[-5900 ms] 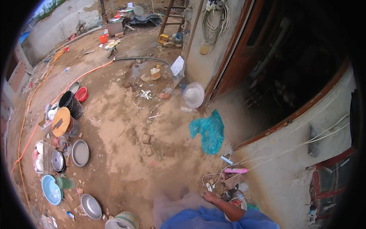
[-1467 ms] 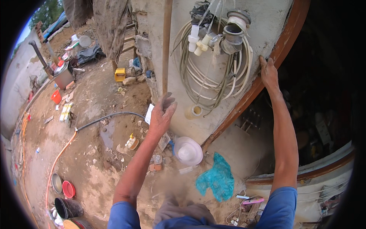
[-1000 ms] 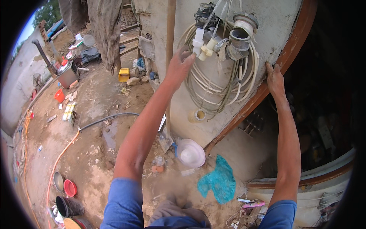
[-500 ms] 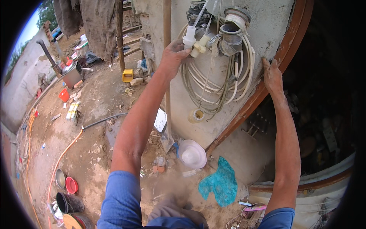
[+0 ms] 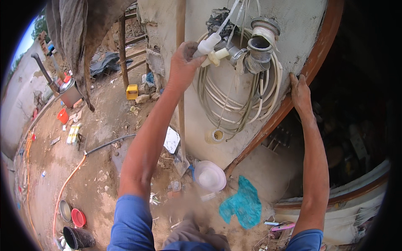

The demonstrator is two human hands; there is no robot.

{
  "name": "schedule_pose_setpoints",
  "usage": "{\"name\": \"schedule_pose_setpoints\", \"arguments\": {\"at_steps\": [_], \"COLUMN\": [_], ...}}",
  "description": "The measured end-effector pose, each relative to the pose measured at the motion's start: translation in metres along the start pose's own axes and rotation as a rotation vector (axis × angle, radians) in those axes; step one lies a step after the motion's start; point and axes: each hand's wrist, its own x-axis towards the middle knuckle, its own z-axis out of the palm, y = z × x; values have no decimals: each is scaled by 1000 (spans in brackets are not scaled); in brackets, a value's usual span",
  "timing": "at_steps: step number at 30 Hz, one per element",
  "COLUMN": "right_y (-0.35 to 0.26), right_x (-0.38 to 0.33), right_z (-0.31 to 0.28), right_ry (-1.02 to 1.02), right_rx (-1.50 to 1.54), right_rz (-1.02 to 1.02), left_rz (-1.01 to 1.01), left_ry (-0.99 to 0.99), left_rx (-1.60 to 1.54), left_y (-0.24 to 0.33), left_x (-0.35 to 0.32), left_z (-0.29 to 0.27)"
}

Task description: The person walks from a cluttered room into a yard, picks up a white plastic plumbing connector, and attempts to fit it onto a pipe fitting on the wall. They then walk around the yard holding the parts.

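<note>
My left hand (image 5: 183,67) is closed around white plastic pipe fittings (image 5: 208,44) hanging on pale cords against a grey wall. A cream valve-like piece (image 5: 215,57) sticks out beside my fingertips. Just to the right, metal pipe couplings (image 5: 259,54) hang on the same wall, one with white wrap about it. Below them is a coil of pale hose or cable (image 5: 234,109). A small yellowish cup-shaped piece (image 5: 214,136) dangles under the coil. At the right, my right hand (image 5: 300,93) grips the brown door frame (image 5: 289,108) where it meets the wall.
A wooden pole (image 5: 181,113) stands along the wall's left edge, by a shovel blade (image 5: 181,165). Below lie a pale basin (image 5: 210,175) and a teal plastic bag (image 5: 243,203). A dark doorway opens at right. Buckets, basins and an orange hose (image 5: 67,180) lie at left.
The white fittings in my left hand have tilted, their tops leaning right. My right hand stays on the frame. My view has shifted a little, and the hanging cloth at upper left appears lower.
</note>
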Motion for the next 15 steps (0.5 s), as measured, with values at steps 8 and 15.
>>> {"name": "schedule_pose_setpoints", "arguments": {"at_steps": [8, 15], "right_y": [-11, -15], "right_x": [-4, -5], "right_z": [3, -4], "right_ry": [36, 23], "right_rx": [14, 8], "right_rz": [8, 79], "left_rz": [23, 38], "left_ry": [-16, -196], "left_rx": [-135, -331], "left_y": [39, 76], "left_x": [36, 80], "left_z": [-12, -2]}}
